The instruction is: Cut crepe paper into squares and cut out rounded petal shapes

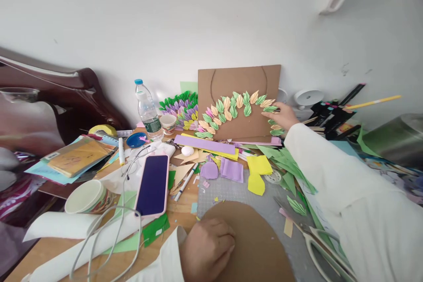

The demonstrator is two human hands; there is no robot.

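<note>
My left hand (208,249) rests with curled fingers on a rounded piece of brown cardboard (261,240); whatever its fingers may hold is hidden. Reaching forward, my right hand (283,115) has thumb and fingers closed around a small green pleated paper leaf (270,109) in front of an upright brown cardboard panel (238,80). An arch of green, peach and pink pleated leaves (233,111) covers the panel's lower part. One loose green leaf (296,205) lies near the scissors (317,238) on the grey cutting mat (211,196).
Yellow paper (259,165), purple paper (231,170) and green sheets (286,161) lie mid-table. Left stand a water bottle (149,114), a paper cup (86,196), a phone (152,185) and a looped cable (123,176). Black markers (325,114) stand at the right.
</note>
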